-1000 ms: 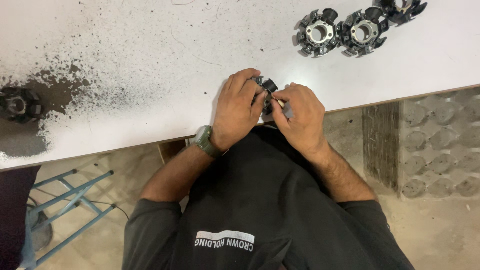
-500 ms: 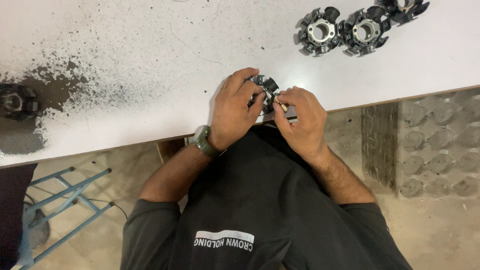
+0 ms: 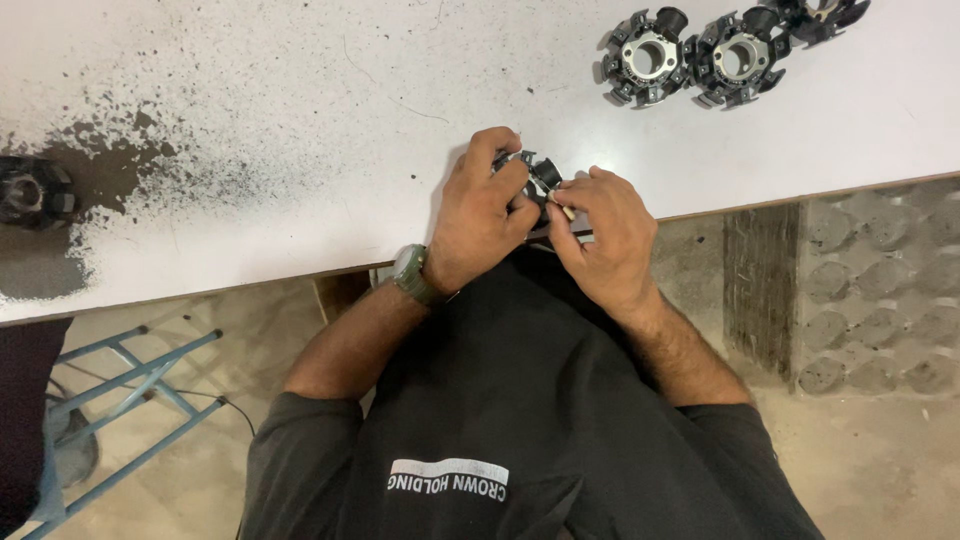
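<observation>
Black metal part (image 3: 535,178) gripped at the white table's (image 3: 300,120) near edge, left hand (image 3: 480,215) fingers curled around it, right hand (image 3: 605,235) pinching its side.

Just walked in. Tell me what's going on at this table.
A person in a black shirt holds a small dark toothed part at the near edge of a white table. The left hand cups it while the right hand pinches something small against it. Two similar parts sit at the far right, another at the left beside a dark dust patch.
</observation>
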A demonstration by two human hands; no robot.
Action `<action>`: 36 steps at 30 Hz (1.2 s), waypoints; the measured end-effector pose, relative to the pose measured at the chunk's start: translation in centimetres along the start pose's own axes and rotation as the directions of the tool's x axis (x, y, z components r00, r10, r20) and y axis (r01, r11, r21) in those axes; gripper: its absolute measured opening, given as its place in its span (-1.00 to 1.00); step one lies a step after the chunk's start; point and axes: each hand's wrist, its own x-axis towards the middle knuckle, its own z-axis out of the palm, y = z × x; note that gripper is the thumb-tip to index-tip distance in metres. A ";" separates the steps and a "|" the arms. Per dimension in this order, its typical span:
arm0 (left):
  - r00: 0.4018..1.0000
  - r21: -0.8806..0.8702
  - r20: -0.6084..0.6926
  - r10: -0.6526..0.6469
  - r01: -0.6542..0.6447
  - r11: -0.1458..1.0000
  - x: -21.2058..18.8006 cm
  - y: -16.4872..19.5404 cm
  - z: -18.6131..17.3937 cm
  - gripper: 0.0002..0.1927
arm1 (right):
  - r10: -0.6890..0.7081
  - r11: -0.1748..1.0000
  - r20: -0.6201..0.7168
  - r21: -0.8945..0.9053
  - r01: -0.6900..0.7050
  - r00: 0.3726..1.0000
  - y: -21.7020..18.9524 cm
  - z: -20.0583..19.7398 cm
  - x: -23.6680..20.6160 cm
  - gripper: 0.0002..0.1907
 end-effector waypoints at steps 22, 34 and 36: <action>0.998 -0.021 -0.056 0.039 -0.040 0.999 -1.0 -1.2 1.5 -0.82 | -0.054 0.994 0.013 -0.099 0.055 0.998 -0.4 0.7 -0.4 -0.71; 0.988 -0.001 -0.139 0.063 -0.064 0.998 -0.5 -0.4 -0.4 -0.71 | -0.059 0.995 -0.054 -0.082 0.055 0.997 -0.5 -0.1 -0.1 -0.74; 0.998 0.041 -0.021 0.062 -0.061 0.997 0.1 -0.6 -1.2 -0.67 | -0.014 0.998 -0.071 -0.061 0.010 0.997 -0.3 0.1 -0.1 -0.76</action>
